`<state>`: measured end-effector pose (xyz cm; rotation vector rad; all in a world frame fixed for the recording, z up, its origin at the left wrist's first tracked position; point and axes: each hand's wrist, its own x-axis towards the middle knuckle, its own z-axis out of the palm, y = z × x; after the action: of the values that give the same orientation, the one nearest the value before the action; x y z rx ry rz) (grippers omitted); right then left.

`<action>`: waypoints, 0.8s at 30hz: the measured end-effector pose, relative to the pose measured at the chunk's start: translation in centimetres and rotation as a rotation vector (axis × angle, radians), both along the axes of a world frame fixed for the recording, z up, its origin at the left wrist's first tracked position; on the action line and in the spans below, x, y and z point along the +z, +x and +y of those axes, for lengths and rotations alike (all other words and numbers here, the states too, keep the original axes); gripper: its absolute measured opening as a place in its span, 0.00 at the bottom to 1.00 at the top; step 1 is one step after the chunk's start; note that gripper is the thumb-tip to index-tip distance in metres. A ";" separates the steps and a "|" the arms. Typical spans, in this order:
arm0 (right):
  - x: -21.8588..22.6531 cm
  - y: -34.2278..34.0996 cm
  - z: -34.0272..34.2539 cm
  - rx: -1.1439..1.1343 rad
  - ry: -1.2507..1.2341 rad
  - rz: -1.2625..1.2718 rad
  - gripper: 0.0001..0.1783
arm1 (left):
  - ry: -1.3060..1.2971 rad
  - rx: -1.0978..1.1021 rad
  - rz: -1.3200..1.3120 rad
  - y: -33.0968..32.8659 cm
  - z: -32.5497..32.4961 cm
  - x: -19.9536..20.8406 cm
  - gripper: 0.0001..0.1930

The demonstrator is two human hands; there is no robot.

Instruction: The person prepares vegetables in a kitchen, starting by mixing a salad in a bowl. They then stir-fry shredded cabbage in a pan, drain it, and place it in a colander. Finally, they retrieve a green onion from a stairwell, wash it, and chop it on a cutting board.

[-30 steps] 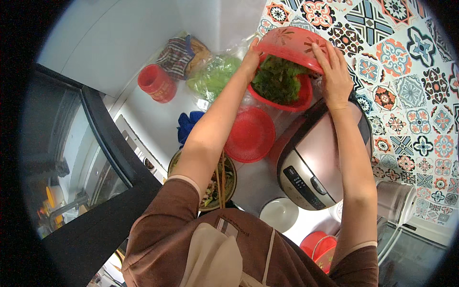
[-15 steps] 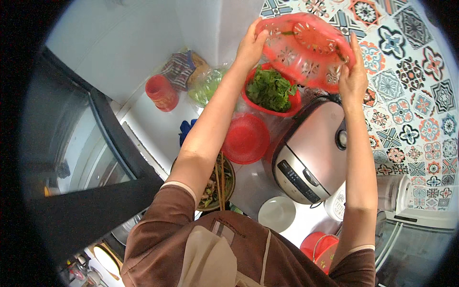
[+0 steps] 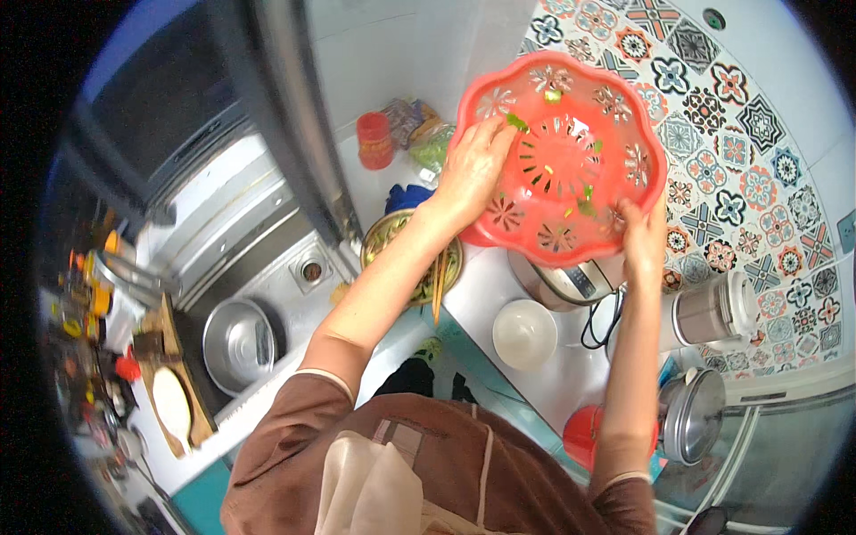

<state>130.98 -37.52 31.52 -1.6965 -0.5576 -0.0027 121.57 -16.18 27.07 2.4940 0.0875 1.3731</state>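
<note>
A red plastic colander [image 3: 571, 218] with a scalloped rim and flower-shaped holes is raised before me, its inside facing me. Several green leaf scraps [image 3: 586, 201] cling to it. My right hand [image 3: 644, 239] grips its lower right rim, thumb inside. Across the left rim reaches my left hand [image 3: 475, 171], its fingers bent and close together inside the bowl. Their tips are right by a leaf scrap [image 3: 515, 122]; whether they pinch it is hidden. Below, the colander covers most of a rice cooker [image 3: 546, 283].
A bowl of food [image 3: 382, 239] with chopsticks [image 3: 439, 290] stands under my left forearm. A white bowl [image 3: 524, 334] sits at the counter's edge. At left are a sink with a metal basin [image 3: 239, 346] and a dark-framed window [image 3: 285, 107]. A red container [image 3: 374, 141] stands farther back.
The colander has come nearer and turned its inside toward me. My left hand has shifted from its rim to inside the bowl. The view has swung left, bringing in the sink.
</note>
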 end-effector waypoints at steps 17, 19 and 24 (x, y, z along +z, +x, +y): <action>-9.0 -32.3 4.9 0.348 0.058 0.061 0.28 | -0.840 0.275 -0.256 -26.5 -1.1 -6.0 0.25; -9.1 -35.8 7.6 0.430 0.048 0.104 0.33 | -0.750 0.301 -0.288 -30.1 0.7 -8.2 0.27; -12.2 -44.3 15.2 0.542 -0.023 0.066 0.33 | -0.456 0.453 -0.165 -40.8 5.9 -9.8 0.20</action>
<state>86.68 -22.30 19.36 -1.5146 -0.9531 0.4480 80.76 -10.28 17.28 2.0404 0.8705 1.5049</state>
